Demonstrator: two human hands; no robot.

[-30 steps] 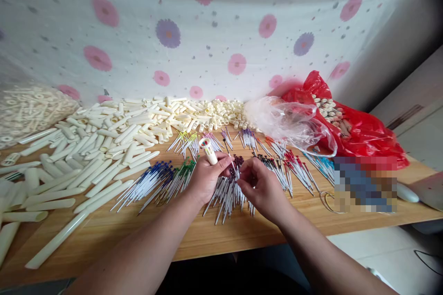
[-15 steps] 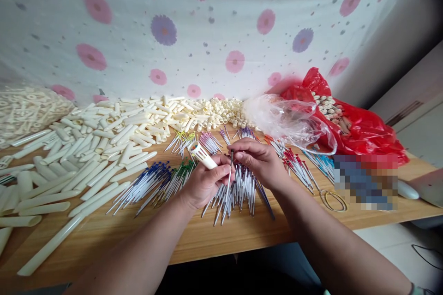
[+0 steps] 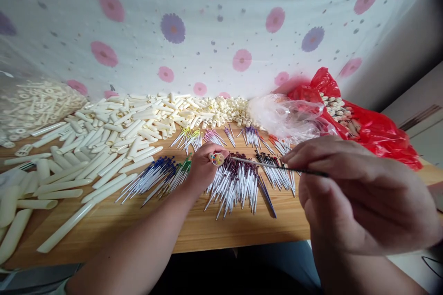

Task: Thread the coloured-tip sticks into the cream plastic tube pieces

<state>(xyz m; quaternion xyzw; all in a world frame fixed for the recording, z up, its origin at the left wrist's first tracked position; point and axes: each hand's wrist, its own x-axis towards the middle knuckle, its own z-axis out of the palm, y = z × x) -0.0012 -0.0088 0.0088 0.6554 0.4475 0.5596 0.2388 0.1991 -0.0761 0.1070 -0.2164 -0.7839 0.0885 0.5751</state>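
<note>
My left hand [image 3: 204,166] is closed around a cream pen barrel [image 3: 217,159], whose open end with small coloured parts inside faces the camera. Close to the camera on the right, my right hand [image 3: 360,193] pinches a thin refill [image 3: 273,164] with a dark end between thumb and fingers. The refill's pale tip points left toward the barrel. Beneath and beside the hands lie purple-ended refills [image 3: 235,189], with blue-ended refills [image 3: 152,175] to the left and black-ended ones [image 3: 277,173] to the right.
Cream barrels [image 3: 79,161] cover the table's left side. Slotted cream pieces [image 3: 218,110] lie at the back. A clear bag [image 3: 294,117] and a red bag [image 3: 384,138] sit at the back right. A flowered sheet [image 3: 224,23] hangs behind.
My right hand has moved right and closer to the camera with a refill, now lying nearly level. My left hand has turned the barrel so its open end faces the camera. The view has shifted slightly.
</note>
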